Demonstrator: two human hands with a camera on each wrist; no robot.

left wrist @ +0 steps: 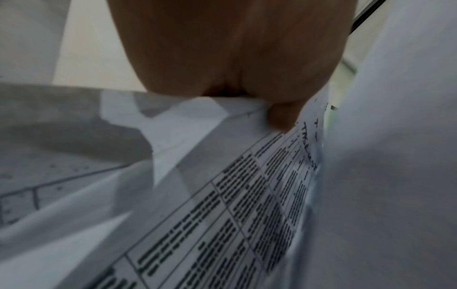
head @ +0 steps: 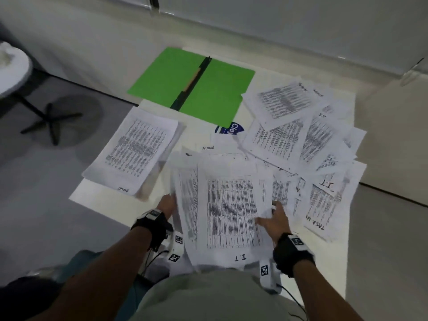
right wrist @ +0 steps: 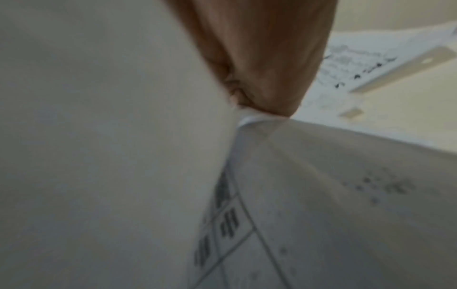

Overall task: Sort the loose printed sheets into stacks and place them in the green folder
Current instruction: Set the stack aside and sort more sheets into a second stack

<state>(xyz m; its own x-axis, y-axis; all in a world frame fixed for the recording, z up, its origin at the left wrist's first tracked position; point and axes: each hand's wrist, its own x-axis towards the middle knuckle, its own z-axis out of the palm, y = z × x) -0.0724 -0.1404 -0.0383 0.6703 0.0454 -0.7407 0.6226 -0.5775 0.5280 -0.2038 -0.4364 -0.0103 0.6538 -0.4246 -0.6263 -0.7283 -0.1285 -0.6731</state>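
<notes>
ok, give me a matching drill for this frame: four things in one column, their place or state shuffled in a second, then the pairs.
Things
1. flat green card folder
2. neat stack of white printed sheets
3. loose spread of white printed sheets
4. bundle of white printed sheets marked "1.1"

Places or states
A. fanned out and overlapping, on the right of the table
B. held at its two sides by the left hand and right hand
C. lying open at the far side of the table
D. squared up at the table's left edge

Pairs: 1-C, 2-D, 3-A, 4-B
</notes>
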